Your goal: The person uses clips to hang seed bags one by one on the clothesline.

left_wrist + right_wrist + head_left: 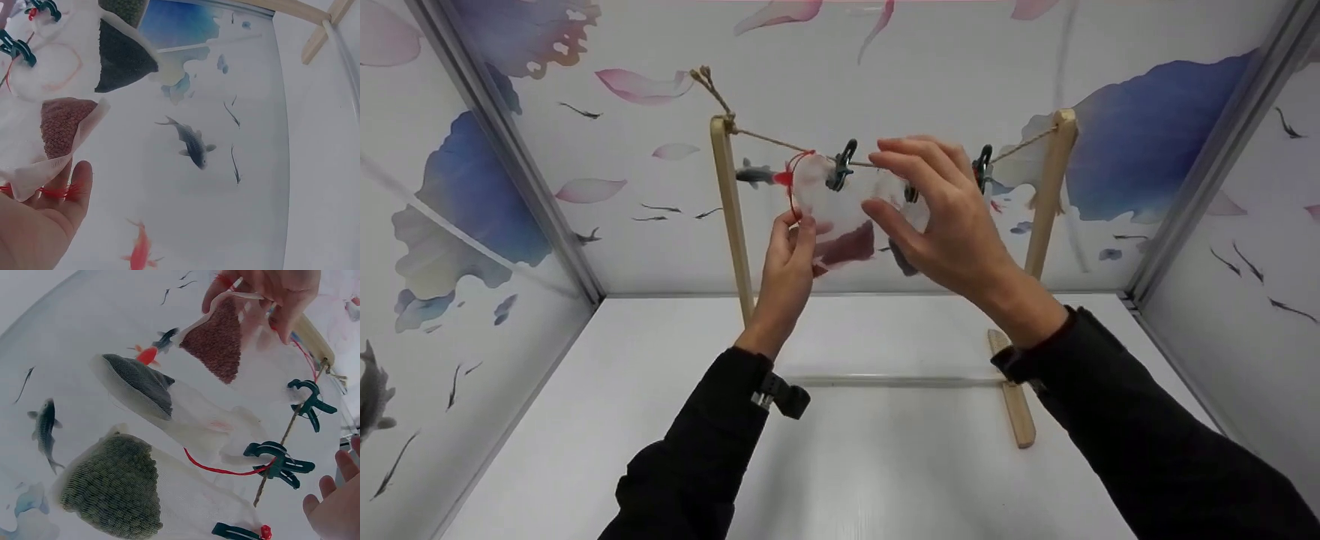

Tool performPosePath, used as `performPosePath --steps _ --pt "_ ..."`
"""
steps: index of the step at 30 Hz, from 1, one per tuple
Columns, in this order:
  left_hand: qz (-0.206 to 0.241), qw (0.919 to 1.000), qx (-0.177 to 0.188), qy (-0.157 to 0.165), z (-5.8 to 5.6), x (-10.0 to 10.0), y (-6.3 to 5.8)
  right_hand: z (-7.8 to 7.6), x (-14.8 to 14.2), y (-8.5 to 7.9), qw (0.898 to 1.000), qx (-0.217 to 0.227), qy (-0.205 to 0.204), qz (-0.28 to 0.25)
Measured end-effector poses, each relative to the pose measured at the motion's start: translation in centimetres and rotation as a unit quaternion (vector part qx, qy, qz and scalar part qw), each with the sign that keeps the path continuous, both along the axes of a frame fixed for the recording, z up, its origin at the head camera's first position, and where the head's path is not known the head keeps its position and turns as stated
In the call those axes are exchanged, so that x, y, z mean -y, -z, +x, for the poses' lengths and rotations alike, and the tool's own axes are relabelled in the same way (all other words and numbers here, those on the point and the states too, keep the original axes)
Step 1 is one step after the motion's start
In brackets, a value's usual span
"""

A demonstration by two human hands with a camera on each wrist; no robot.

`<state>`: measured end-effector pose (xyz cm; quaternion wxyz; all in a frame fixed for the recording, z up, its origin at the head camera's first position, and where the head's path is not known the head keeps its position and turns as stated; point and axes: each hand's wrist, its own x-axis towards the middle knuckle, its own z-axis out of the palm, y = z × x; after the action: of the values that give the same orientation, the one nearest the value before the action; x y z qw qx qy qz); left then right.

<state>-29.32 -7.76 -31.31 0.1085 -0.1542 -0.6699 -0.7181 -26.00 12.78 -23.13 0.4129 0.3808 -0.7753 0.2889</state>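
Note:
My left hand (789, 259) pinches the edge and red drawstring (791, 196) of a white mesh bag of reddish-brown beans (216, 340). That bag hangs from a twine line by a dark green clip (312, 404). My right hand (941, 206) is raised beside the line, fingers and thumb spread, with nothing visible between them. In the right wrist view its fingertips are apart from the clips. A second mesh bag, with black grains (140, 382), hangs from another green clip (279, 464). A third mesh bag, of green beans (112, 486), hangs near a third clip (236, 531).
The twine (769, 139) is strung between a left wooden post (729, 217) and a right wooden post (1050, 195). A wooden foot (1018, 412) and a pale crossbar (900, 382) rest on the white table (870, 465). Printed panels enclose the back and sides.

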Motion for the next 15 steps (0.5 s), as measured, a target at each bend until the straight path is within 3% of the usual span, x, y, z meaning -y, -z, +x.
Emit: performPosePath --steps 4,8,11,15 --pt "-0.031 0.9994 -0.011 -0.01 0.6 0.3 1.0 2.2 -1.6 1.9 0.999 -0.026 -0.043 -0.012" --pt "-0.043 0.9989 -0.016 -0.012 1.5 0.6 2.5 4.2 -3.9 4.3 0.997 -0.015 -0.063 -0.039" --pt "-0.029 0.9995 -0.015 -0.009 2.7 1.3 3.7 5.5 -5.9 6.2 0.997 -0.006 -0.054 -0.057" --pt "-0.031 0.9992 -0.022 -0.013 4.7 2.9 5.4 6.9 -9.0 9.2 0.999 0.009 0.001 -0.054"
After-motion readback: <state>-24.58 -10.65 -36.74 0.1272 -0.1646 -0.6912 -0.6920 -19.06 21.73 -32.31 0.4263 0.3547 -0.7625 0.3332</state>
